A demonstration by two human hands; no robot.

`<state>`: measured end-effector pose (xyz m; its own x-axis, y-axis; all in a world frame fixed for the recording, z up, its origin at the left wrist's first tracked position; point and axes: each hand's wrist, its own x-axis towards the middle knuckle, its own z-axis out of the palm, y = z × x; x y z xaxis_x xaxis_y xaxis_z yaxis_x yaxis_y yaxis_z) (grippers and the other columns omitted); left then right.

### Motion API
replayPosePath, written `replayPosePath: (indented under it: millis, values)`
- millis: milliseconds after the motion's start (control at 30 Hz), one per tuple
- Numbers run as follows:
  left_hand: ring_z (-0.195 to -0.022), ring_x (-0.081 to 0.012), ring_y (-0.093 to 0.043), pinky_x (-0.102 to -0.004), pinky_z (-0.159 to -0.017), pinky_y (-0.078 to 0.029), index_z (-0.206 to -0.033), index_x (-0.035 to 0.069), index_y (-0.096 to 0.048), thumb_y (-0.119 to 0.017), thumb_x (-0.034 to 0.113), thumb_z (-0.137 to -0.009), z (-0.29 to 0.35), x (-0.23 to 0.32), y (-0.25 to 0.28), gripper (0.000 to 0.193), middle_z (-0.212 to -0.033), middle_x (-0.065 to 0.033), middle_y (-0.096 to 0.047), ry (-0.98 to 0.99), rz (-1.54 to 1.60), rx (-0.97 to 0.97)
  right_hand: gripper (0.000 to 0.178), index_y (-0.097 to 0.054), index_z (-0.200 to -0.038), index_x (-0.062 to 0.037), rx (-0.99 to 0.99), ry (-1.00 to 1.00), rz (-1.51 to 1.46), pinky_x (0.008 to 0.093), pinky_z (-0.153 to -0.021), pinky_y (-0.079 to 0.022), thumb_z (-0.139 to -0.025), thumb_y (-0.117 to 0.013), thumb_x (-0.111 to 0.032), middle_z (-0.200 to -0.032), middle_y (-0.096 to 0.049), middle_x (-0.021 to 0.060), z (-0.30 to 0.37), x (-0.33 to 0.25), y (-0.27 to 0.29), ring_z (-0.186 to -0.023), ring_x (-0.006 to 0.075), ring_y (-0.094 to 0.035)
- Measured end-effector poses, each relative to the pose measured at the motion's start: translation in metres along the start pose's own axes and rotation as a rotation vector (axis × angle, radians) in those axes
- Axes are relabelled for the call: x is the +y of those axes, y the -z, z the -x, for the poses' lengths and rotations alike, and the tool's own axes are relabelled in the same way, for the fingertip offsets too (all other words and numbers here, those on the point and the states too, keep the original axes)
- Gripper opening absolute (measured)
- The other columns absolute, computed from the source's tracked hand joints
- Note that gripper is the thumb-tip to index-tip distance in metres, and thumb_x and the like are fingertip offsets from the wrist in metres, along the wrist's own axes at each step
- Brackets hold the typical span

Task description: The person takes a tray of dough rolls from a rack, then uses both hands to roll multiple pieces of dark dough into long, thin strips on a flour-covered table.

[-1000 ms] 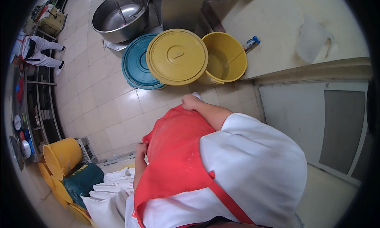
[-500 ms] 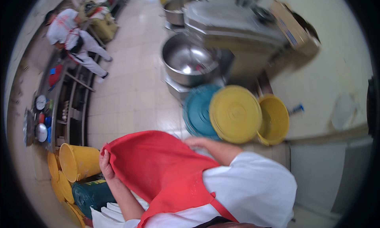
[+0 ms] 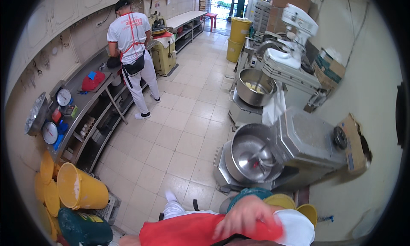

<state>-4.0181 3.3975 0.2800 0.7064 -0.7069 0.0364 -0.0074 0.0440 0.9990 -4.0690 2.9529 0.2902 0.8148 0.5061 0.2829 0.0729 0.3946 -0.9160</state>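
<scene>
A red apron [image 3: 183, 231] covers my front at the lower edge, over a white shirt [image 3: 299, 229] and white trousers. My right hand [image 3: 247, 218] is raised before the apron's upper part, somewhat blurred. Its fingers look stretched and apart, with nothing visible in them. Only a sliver of my left hand [image 3: 127, 240] shows by the apron's left side; its fingers are cut off, so its grip is hidden.
A steel mixer bowl [image 3: 239, 160] stands ahead right, with a second mixer [image 3: 256, 92] beyond. Lidded tubs stand close by my right. Yellow buckets [image 3: 83, 188] and a green drum [image 3: 83, 227] are at left. A co-worker [image 3: 132, 54] stands at the steel counter [image 3: 85, 90].
The view has tilted up toward the room. Both hands held the apron's cloth spread out before; now it hangs lower, and my right hand has come up in front of it.
</scene>
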Motion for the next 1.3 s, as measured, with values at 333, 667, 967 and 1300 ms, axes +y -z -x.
replayPosePath:
  millis: [333,667,967,1300]
  values:
    - [-0.139,-0.0354,-0.063,-0.0425,-0.119,-0.047,-0.154,0.005,-0.064,-0.05,0.053,-0.115,-0.349,-0.155,0.167,0.063,-0.152,-0.0209,-0.066,0.653,-0.383,-0.49,0.053,-0.062,-0.152,0.0023,0.175,-0.909,0.433,0.0364,-0.117,-0.046,-0.119,-0.049,-0.038,-0.142,-0.072,0.0169,-0.153,0.152,0.265,-0.131,0.0238,-0.066]
    - [-0.148,-0.0325,-0.057,-0.0449,-0.125,-0.039,-0.155,0.005,-0.061,-0.051,0.043,-0.116,-0.683,-0.15,0.26,0.056,-0.154,-0.0186,-0.065,0.774,0.149,-0.873,0.055,-0.056,-0.155,0.0059,0.567,-0.639,0.029,0.0436,-0.134,-0.024,-0.118,-0.05,-0.034,-0.169,-0.048,0.0224,-0.298,0.022,0.392,-0.16,0.0345,-0.041]
    - [-0.134,-0.0393,-0.067,-0.047,-0.115,-0.052,-0.151,0.011,-0.067,-0.073,0.047,-0.099,-1.005,-0.392,0.431,0.063,-0.145,-0.0217,-0.07,0.68,-0.727,0.124,0.05,-0.075,-0.134,0.0049,1.797,-0.771,0.597,0.0409,-0.103,-0.057,-0.1,-0.074,-0.033,-0.124,-0.081,0.0205,-0.174,0.207,0.835,-0.115,0.03,-0.077]
    - [-0.138,-0.0372,-0.066,-0.0451,-0.117,-0.051,-0.141,0.004,-0.073,-0.076,0.045,-0.097,-1.254,-0.443,0.503,0.06,-0.145,-0.0227,-0.07,0.834,-0.64,0.249,0.053,-0.072,-0.141,-0.0059,0.797,-0.575,1.052,0.0473,-0.119,-0.048,-0.099,-0.076,-0.037,-0.149,-0.065,0.0233,-0.548,0.058,1.247,-0.138,0.0423,-0.062]
